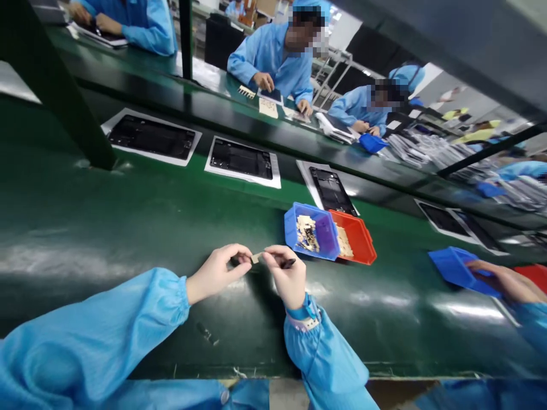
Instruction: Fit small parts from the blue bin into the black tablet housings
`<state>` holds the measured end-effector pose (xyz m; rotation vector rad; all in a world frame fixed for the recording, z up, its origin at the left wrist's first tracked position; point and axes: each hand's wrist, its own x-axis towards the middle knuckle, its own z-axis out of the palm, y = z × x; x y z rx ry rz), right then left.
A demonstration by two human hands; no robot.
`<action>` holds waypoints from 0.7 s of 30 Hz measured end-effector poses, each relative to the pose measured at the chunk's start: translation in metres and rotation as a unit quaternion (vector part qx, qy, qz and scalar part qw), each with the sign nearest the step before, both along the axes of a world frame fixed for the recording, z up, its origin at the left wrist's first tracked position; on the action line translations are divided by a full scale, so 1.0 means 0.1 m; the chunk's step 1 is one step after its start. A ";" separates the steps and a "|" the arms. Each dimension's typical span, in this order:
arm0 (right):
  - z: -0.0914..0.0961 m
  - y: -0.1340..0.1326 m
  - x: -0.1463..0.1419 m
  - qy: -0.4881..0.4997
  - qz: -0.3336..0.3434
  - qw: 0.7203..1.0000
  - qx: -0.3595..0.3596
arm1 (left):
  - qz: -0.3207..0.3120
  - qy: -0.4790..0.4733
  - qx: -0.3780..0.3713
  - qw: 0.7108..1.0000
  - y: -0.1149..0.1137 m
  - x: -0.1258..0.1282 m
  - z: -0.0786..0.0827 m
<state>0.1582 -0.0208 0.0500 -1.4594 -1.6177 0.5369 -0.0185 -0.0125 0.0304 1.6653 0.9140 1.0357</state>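
Both my hands meet over the green belt [128, 228] near its front edge. My left hand [217, 272] is closed, pinching one end of a small tan strip [257, 257]. My right hand [287, 276] is closed too, its fingertips on the strip's other end, and it also holds a thin dark tool [289, 263], perhaps tweezers. Just right of my hands stand a blue bin [325, 232] with several small tan and dark parts and an orange bin [361, 238] with tan parts.
Dark tablet-like panels [151, 136] [241, 159] [332, 191] lie on white sheets along the belt. A neighbour's hand [504, 280] rests at another blue bin [455, 267] on the right. People in blue coats work across the line. A dark post [64, 91] stands at the left.
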 end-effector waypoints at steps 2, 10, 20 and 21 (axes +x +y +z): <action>-0.07 -0.05 -0.07 0.017 0.022 0.999 -0.016 | 0.000 0.020 0.011 1.000 0.01 -0.01 0.00; -0.04 -0.06 -0.11 -0.002 0.095 0.995 0.008 | 0.004 0.039 0.043 0.998 0.02 -0.04 -0.01; -0.01 -0.12 -0.17 -0.016 0.120 0.993 -0.006 | 0.024 0.060 0.058 0.996 0.01 -0.04 -0.04; -0.02 -0.12 -0.18 -0.016 0.122 0.992 -0.004 | 0.022 0.063 0.060 0.996 0.00 -0.04 -0.03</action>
